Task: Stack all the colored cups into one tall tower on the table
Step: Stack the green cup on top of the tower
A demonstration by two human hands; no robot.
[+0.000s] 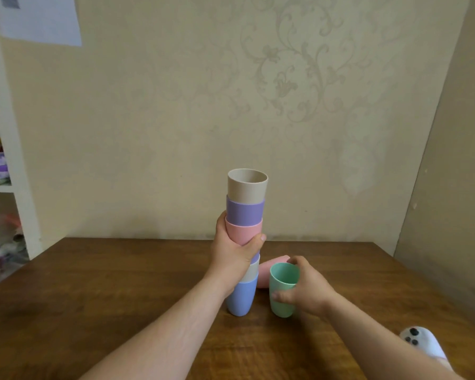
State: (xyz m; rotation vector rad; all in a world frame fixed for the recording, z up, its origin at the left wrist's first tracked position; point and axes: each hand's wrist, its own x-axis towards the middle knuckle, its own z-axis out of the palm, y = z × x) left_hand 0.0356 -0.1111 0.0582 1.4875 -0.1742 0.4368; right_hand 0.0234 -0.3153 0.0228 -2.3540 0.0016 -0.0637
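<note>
Tower (244, 242): nested cups, blue base on the table (107, 297), beige on top; long axis upright, mouths up.
Left hand (235, 252): wrapped around the pink cup mid-tower.
Green cup (283, 290): upright just right of the tower, clasped by the right hand (306, 290).
Pink cup (270, 271): lying on its side behind (partly hidden).
Room: bare tabletop left and front.

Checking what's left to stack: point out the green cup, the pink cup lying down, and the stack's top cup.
green cup (281, 297), head view, outer wall.
lying pink cup (266, 271), head view, side.
beige top cup (246, 192), head view, outer wall.
</note>
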